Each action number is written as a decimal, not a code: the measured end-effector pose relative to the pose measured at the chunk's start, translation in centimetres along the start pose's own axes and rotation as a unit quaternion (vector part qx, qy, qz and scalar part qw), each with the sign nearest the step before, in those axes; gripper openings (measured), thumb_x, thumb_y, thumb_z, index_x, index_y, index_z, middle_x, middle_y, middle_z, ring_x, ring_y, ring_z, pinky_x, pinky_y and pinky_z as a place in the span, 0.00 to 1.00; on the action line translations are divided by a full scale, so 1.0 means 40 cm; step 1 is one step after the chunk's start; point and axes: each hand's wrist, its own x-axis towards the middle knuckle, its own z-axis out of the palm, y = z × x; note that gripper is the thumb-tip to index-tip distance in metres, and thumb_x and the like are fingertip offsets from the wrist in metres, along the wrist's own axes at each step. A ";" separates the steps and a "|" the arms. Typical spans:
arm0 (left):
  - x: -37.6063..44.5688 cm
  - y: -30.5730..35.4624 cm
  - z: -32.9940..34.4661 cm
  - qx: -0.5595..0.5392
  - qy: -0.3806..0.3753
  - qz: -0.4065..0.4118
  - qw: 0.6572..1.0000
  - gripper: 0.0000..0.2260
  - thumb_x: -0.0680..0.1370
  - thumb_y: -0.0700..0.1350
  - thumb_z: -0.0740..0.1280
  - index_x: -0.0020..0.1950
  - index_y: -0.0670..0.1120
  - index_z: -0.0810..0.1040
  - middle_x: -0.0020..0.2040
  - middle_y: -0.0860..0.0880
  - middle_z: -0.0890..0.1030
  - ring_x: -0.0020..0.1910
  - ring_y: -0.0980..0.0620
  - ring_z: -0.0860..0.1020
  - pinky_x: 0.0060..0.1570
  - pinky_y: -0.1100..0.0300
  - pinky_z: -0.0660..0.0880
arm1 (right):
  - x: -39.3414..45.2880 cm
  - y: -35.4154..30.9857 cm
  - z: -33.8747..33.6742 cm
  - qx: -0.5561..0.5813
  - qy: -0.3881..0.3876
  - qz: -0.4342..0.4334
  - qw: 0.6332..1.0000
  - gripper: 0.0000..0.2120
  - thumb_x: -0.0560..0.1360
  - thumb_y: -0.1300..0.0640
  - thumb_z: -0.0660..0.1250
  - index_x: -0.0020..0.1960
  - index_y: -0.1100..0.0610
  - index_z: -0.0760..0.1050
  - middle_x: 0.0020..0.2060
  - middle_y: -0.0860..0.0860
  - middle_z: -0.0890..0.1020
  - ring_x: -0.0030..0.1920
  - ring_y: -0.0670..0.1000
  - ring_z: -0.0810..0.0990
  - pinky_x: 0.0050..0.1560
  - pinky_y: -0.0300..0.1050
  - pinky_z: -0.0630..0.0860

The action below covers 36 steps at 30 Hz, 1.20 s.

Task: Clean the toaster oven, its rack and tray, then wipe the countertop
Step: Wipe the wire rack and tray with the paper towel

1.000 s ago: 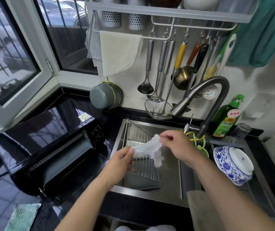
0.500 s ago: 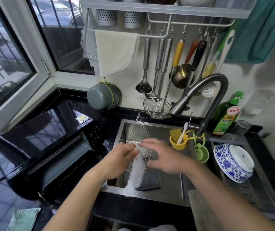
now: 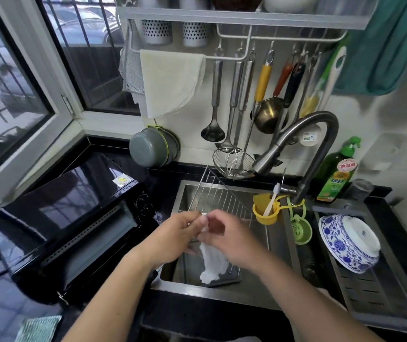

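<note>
At the far left, low on the black countertop point(image 3: 5, 314), lies a green striped cloth point(image 3: 38, 328). Beside it stands the black toaster oven point(image 3: 74, 223), its glossy top reflecting the window, its knobs facing the sink point(image 3: 180, 193). Behind it, against the wall, a grey pot point(image 3: 151, 146) leans on its side.

Over the sink my left hand point(image 3: 172, 239) meets my right hand point(image 3: 232, 239). Both have fingers curled around a white wipe point(image 3: 212, 265), which they pinch near its top while the rest hangs down, crumpled, toward the sink floor. The wire rack point(image 3: 219, 198) stands tilted in the sink, its far edge leaning on the back rim, just behind my fingers; I cannot tell whether my hands touch it. Under the hanging wipe lies the dark tray point(image 3: 224, 280) at the sink bottom.

Right of my hands a yellow cup point(image 3: 266, 213) holds a white brush, then a green strainer point(image 3: 301, 228) hangs from the grey tap point(image 3: 303, 134). Farther right sit a green soap bottle point(image 3: 338, 174) and an upturned blue and white bowl point(image 3: 350, 243) on the drainer.
</note>
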 end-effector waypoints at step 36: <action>-0.035 0.006 -0.005 -0.050 0.028 -0.040 0.998 0.11 0.83 0.44 0.63 0.50 0.42 0.84 0.53 0.37 0.83 0.51 0.46 0.81 0.56 0.37 0.82 | -0.034 0.004 -0.052 0.037 -0.072 0.059 0.995 0.21 0.83 0.59 0.60 0.70 0.38 0.71 0.57 0.47 0.75 0.47 0.52 0.84 0.45 0.48 0.84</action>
